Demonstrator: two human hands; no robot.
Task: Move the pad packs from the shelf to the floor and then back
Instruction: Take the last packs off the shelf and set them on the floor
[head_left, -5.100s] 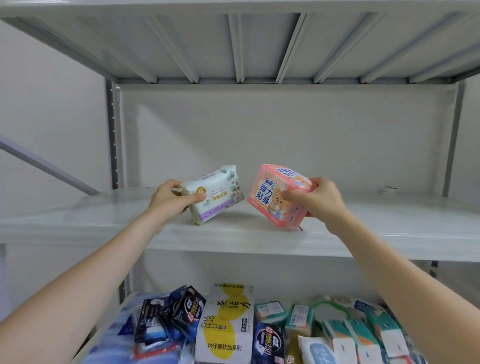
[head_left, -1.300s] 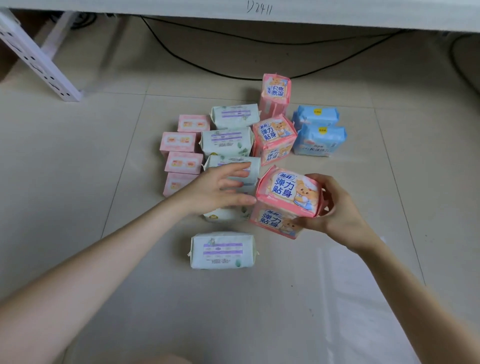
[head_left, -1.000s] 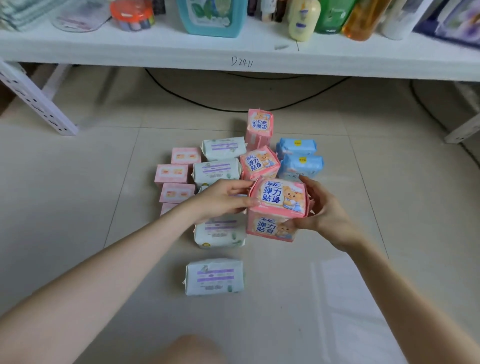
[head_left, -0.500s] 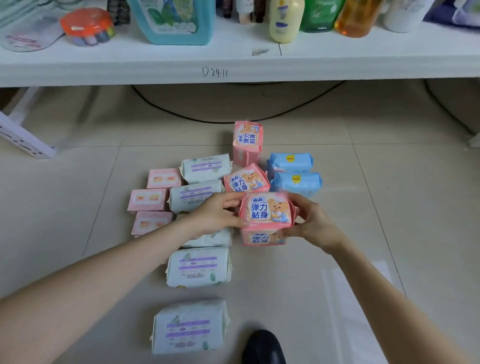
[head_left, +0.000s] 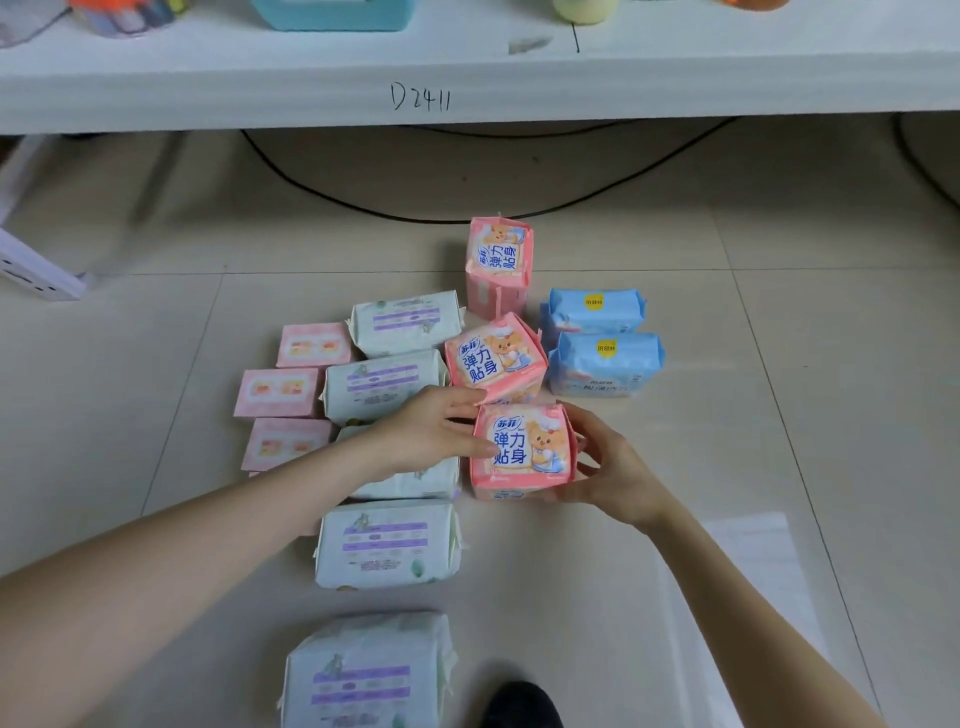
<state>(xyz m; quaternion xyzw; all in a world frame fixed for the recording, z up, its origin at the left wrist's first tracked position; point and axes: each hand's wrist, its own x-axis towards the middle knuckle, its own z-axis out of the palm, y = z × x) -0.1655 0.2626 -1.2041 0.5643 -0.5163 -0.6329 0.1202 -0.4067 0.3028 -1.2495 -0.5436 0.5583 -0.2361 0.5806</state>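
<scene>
A pink pad pack (head_left: 522, 447) with a bear picture sits on top of another pink pack whose edge shows just below it. My right hand (head_left: 610, 467) grips its right side, thumb over the top edge and fingers under the near edge. My left hand (head_left: 431, 434) presses straight fingers against its left side, thumb by the back corner. Around it on the floor lie two more pink bear packs (head_left: 496, 358), several white packs (head_left: 387, 543), small pale pink packs (head_left: 278, 392) and two blue packs (head_left: 605, 364).
A white shelf board (head_left: 467, 88) marked D2411 runs across the top, with bottles and a blue container on it. A black cable (head_left: 415, 215) lies on the tiled floor under it. A dark shoe tip (head_left: 524, 704) shows at the bottom edge.
From the upper shelf both packs came down to the floor. The white pack has left my left hand, which moved onto the pink pack. The pink pack has settled on the lower pink one.
</scene>
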